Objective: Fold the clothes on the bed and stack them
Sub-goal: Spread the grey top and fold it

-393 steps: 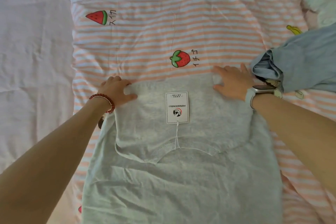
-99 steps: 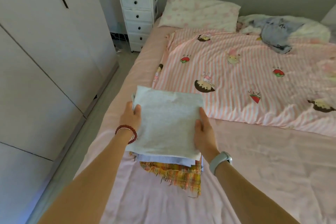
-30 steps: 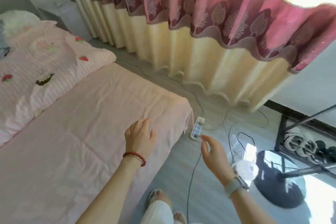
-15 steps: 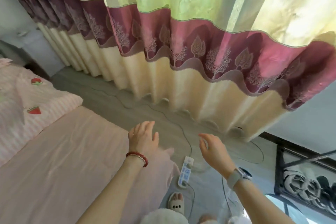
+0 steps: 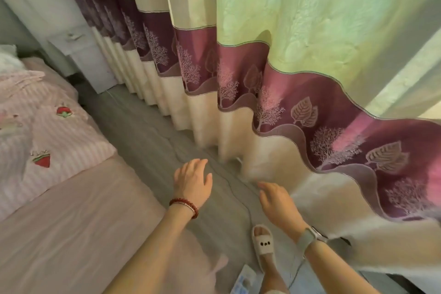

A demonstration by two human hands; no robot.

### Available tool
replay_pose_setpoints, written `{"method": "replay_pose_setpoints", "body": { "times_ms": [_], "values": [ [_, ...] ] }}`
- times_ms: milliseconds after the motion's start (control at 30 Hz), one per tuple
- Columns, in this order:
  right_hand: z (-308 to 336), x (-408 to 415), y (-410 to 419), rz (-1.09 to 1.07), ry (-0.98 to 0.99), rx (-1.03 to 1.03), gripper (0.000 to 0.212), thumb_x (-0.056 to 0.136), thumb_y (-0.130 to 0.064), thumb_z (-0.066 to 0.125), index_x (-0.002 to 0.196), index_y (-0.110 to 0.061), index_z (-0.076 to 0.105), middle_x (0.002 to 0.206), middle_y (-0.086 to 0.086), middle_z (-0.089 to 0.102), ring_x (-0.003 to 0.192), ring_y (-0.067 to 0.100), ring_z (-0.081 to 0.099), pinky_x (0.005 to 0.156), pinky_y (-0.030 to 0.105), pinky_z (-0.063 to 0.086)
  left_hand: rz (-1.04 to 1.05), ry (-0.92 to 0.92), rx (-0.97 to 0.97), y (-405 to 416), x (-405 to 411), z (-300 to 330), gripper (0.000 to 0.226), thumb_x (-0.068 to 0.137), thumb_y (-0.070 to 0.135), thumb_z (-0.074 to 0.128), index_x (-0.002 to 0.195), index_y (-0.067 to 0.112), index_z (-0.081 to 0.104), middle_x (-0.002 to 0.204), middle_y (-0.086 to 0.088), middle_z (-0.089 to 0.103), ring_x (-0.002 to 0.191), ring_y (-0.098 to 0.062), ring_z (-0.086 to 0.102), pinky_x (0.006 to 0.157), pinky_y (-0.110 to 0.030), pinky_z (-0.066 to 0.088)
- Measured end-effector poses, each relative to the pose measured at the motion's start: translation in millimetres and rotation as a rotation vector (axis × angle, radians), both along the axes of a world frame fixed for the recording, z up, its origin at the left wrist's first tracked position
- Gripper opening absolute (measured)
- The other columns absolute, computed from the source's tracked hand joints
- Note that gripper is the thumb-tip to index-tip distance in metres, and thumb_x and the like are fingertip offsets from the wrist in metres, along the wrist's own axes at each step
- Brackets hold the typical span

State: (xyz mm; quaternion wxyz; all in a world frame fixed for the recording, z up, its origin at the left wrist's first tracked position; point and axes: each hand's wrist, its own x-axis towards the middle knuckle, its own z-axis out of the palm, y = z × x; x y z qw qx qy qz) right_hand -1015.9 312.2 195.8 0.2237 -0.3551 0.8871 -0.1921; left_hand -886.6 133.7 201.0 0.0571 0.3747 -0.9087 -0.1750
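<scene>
Pink bed: left of my hands.
Nearer: my left hand.
Clothes: none visible.
Hands: left and right hand spread, empty.

We saw a big cloth curtain with a soft shine, and its purple band had trees and leaves sewn on that looked a bit bumpy. The bed had a smooth, matt pink cloth sheet, and the striped blanket on it was soft cloth too. The floor looked like grey wood with a matt top, the slipper looked soft and fuzzy, and the bracelet had shiny dark red beads.
</scene>
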Motion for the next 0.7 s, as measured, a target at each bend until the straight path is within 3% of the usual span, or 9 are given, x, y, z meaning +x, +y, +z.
{"method": "replay_pose_setpoints", "body": {
  "times_ms": [267, 367, 467, 500, 567, 700],
  "values": [
    [-5, -132, -123, 0.346, -0.032, -0.019, 0.037, 0.096, -0.022, 0.038, 0.130, -0.017, 0.050, 0.130, 0.002, 0.055, 0.120, 0.022, 0.048, 0.097, 0.032, 0.037, 0.343, -0.095, 0.044, -76, -88, -1, 0.044, 0.095, 0.035, 0.042, 0.137, 0.022, 0.040, 0.140, 0.002, 0.043, 0.128, -0.017, 0.038, 0.105, -0.033, 0.026],
    [2, -154, -167, 0.457, -0.029, -0.012, 0.033, 0.095, -0.020, 0.038, 0.124, -0.014, 0.054, 0.121, 0.005, 0.059, 0.111, 0.026, 0.051, 0.091, 0.033, 0.041, 0.440, -0.083, 0.060, -97, -102, 7, 0.044, 0.095, 0.035, 0.042, 0.136, 0.022, 0.041, 0.140, 0.002, 0.043, 0.128, -0.018, 0.038, 0.104, -0.034, 0.029],
    [10, -156, -213, 0.595, -0.062, -0.020, 0.022, 0.094, -0.017, 0.039, 0.104, -0.016, 0.058, 0.099, 0.004, 0.059, 0.098, 0.027, 0.052, 0.079, 0.034, 0.041, 0.560, -0.080, 0.047, -118, -94, 17, 0.043, 0.095, 0.034, 0.042, 0.136, 0.022, 0.041, 0.139, 0.002, 0.044, 0.126, -0.018, 0.041, 0.102, -0.032, 0.030],
    [14, -154, -229, 0.647, -0.067, -0.029, 0.016, 0.092, -0.015, 0.039, 0.088, -0.020, 0.054, 0.087, 0.000, 0.055, 0.091, 0.026, 0.051, 0.073, 0.034, 0.038, 0.608, -0.081, 0.044, -126, -88, 21, 0.043, 0.095, 0.033, 0.042, 0.136, 0.022, 0.041, 0.139, 0.002, 0.044, 0.126, -0.018, 0.041, 0.102, -0.032, 0.030],
    [21, -147, -265, 0.744, -0.054, -0.048, 0.026, 0.091, -0.014, 0.039, 0.069, -0.027, 0.035, 0.072, -0.008, 0.040, 0.080, 0.021, 0.043, 0.066, 0.031, 0.029, 0.717, -0.078, 0.050, -144, -74, 28, 0.044, 0.095, 0.033, 0.042, 0.137, 0.022, 0.040, 0.137, 0.001, 0.045, 0.126, -0.020, 0.041, 0.103, -0.033, 0.029],
    [27, -126, -342, 0.905, -0.035, -0.064, 0.013, 0.093, -0.015, 0.037, 0.085, -0.018, 0.047, 0.086, 0.002, 0.052, 0.089, 0.025, 0.050, 0.070, 0.032, 0.033, 0.879, -0.047, 0.032, -189, -45, 37, 0.044, 0.094, 0.030, 0.043, 0.137, 0.020, 0.041, 0.137, -0.002, 0.046, 0.126, -0.021, 0.041, 0.104, -0.037, 0.031]
  ]
}}
